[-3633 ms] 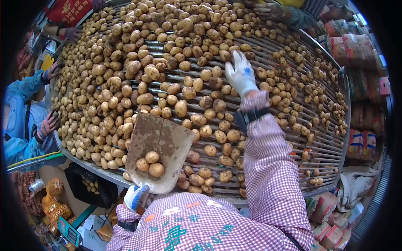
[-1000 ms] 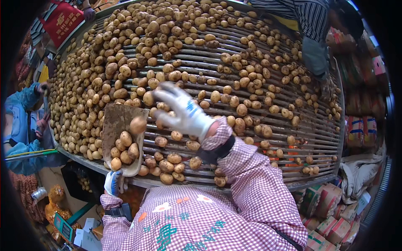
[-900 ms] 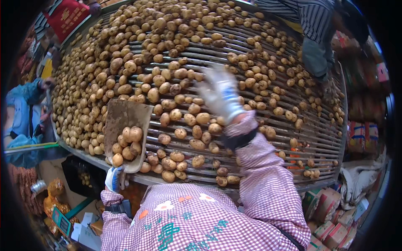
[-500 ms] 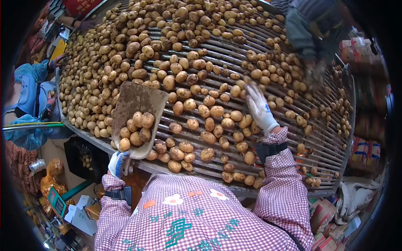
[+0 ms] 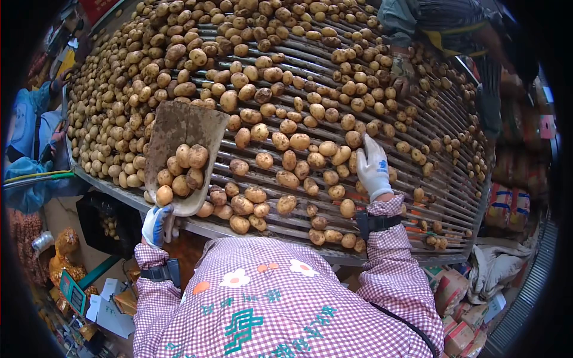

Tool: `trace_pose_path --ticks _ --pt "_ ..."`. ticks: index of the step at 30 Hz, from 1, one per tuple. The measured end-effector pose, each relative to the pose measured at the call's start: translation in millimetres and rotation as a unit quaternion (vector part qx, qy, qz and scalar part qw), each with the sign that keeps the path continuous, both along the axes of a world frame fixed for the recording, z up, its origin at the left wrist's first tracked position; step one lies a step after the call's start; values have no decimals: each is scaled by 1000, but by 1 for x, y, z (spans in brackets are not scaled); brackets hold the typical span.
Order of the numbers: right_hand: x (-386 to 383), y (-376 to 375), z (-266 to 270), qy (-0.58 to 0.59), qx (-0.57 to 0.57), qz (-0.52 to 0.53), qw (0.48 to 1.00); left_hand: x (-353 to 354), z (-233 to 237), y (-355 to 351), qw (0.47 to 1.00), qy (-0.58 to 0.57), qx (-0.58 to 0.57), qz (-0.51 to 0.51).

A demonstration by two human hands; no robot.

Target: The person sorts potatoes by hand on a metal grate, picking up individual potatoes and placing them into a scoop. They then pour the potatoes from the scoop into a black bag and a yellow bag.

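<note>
My left hand (image 5: pixel 158 227), in a white and blue glove, is closed at the near end of a dirty, pale scoop (image 5: pixel 179 128); the grip itself is hidden. Several potatoes (image 5: pixel 197 156) lie in the scoop, which rests on the rack's near left side. My right hand (image 5: pixel 374 167), gloved in white, is over the slatted metal rack (image 5: pixel 271 210) with its fingers stretched forward. Its fingertips are at a brown potato (image 5: pixel 353 139), and other loose potatoes lie to its left. Whether the palm touches anything is hidden.
A dense heap of potatoes (image 5: pixel 113 119) covers the rack's left side. A co-worker's gloved hand (image 5: pixel 403 74) reaches among potatoes at the far right. Another person in blue sleeves (image 5: pixel 27 122) is at the left. Below stand a black container (image 5: pixel 98 224) and a green-framed scale display (image 5: pixel 74 292).
My right hand has drawn back slightly towards me. The co-worker at upper right has shifted, their hand now lower over the potatoes. The view has tilted slightly; the scoop keeps its potatoes.
</note>
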State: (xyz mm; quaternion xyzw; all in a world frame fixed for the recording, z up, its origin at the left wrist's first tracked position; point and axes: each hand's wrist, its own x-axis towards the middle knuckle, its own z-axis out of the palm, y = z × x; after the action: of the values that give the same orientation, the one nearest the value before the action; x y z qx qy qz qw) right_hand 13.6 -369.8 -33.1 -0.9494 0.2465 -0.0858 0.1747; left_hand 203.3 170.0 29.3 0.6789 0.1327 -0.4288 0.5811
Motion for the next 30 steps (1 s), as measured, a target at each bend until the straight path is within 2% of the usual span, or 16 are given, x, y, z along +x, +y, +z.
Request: trace_pose_path --ticks 5,9,11,12,13,15,16,17,19,21,23,24,26,27,29,30 --pt "44 22 26 85 -34 3 996 -1 1 -2 1000 -12 -21 14" --pt "88 41 47 248 -6 -50 968 -2 -1 0 1000 -16 -17 21" --pt "85 34 30 152 5 -18 988 -3 1 -3 999 -11 -20 26" --pt "80 24 25 50 157 -16 986 -3 1 -3 999 -10 -21 27" --pt "78 16 33 -51 303 -12 951 -3 1 -3 999 -15 -21 24" --pt "57 1 68 -152 550 -140 809 -3 6 -7 1000 -13 1 18" --pt "38 -16 60 -251 614 -118 739 -4 4 -4 1000 -13 -1 13" --pt "19 -21 69 -295 696 -82 650 -2 1 -1 1000 -15 -7 7" --pt "1 -18 90 -339 774 -4 534 -3 -2 1 1000 -15 -26 7" --pt "-10 -13 94 -348 764 -68 539 -3 -2 1 999 -16 -40 9" --pt "-31 -23 68 -292 681 -186 646 -2 -1 0 1000 -12 -18 -1" --pt "-24 -4 78 -207 589 -220 749 -3 -2 1 1000 -12 -18 -5" --pt "-15 11 57 37 355 -202 912 -6 -6 1 998 -55 -13 23" --pt "-16 23 40 57 3 -26 998 -6 -6 1 998 -56 -13 19" --pt "12 63 62 245 -43 -43 968 -5 -6 0 998 -60 -17 14" --pt "18 65 66 245 -41 -45 968 -2 -11 8 999 -24 -32 2"
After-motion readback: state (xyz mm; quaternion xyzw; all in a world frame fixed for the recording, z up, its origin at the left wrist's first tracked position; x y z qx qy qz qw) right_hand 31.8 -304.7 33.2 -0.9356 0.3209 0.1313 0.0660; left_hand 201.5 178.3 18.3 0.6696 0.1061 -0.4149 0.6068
